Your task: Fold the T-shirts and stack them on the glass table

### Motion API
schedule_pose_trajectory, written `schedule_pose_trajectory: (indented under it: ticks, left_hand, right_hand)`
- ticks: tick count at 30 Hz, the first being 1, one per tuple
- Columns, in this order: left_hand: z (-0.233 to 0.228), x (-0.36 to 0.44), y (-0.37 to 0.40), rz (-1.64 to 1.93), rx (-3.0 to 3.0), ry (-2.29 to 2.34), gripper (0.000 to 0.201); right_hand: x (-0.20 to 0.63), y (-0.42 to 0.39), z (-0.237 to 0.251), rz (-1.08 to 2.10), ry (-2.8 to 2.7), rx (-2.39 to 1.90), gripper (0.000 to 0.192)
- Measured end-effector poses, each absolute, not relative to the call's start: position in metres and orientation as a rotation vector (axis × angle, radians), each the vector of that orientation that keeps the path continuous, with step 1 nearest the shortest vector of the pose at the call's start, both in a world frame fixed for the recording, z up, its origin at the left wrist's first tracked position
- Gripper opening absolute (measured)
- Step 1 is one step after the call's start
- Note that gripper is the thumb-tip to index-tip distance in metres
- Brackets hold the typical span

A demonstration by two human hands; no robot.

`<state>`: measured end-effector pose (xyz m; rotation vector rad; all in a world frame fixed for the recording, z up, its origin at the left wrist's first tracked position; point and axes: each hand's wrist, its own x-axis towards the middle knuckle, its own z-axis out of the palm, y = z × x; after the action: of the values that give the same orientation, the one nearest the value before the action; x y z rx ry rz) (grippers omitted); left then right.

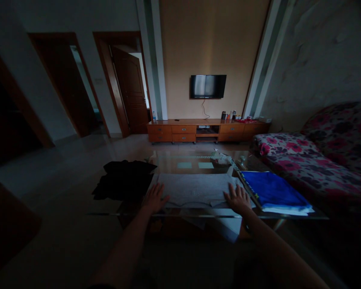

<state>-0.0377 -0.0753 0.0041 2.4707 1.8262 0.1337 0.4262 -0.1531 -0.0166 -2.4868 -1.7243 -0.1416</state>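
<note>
A light grey garment (195, 186), perhaps a shirt, lies spread flat across the glass table (165, 162). My left hand (154, 198) rests on its left end with the fingers spread. On its right end, my right hand (237, 197) lies flat, fingers apart. Left of the grey cloth is a heap of black clothing (123, 180), its folds lost in the dark. A folded blue garment (273, 190) with a white lower edge lies to the right of my right hand.
Crumpled clear plastic (221, 157) and a small glass object (243, 160) sit at the table's far side. Pale sheets (227, 222) show beneath the glass. A floral sofa (313, 162) stands at right. Beyond is a wooden TV cabinet (183, 134) under a wall television (208, 86).
</note>
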Motion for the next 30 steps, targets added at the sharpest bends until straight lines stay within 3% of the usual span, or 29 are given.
schedule_pose_trajectory:
  ticks: [8, 13, 19, 30]
  left_hand:
    - [0.011, -0.033, -0.081, 0.023, 2.37, 1.877, 0.088]
    - [0.024, -0.034, -0.081, 0.135, 2.293, 1.971, 0.07]
    - [0.031, -0.035, -0.074, 0.184, 2.182, 2.215, 0.07]
    - [0.025, -0.036, -0.068, -0.008, 2.356, 1.965, 0.067]
  right_hand:
    - [0.425, -0.15, -0.019, -0.073, -1.719, -2.521, 0.078]
    - [0.421, -0.146, -0.001, 0.127, -1.647, -2.541, 0.083]
    - [0.416, -0.134, 0.003, 0.075, -1.671, -2.519, 0.083]
    - [0.43, -0.129, -0.016, 0.062, -1.743, -2.503, 0.082]
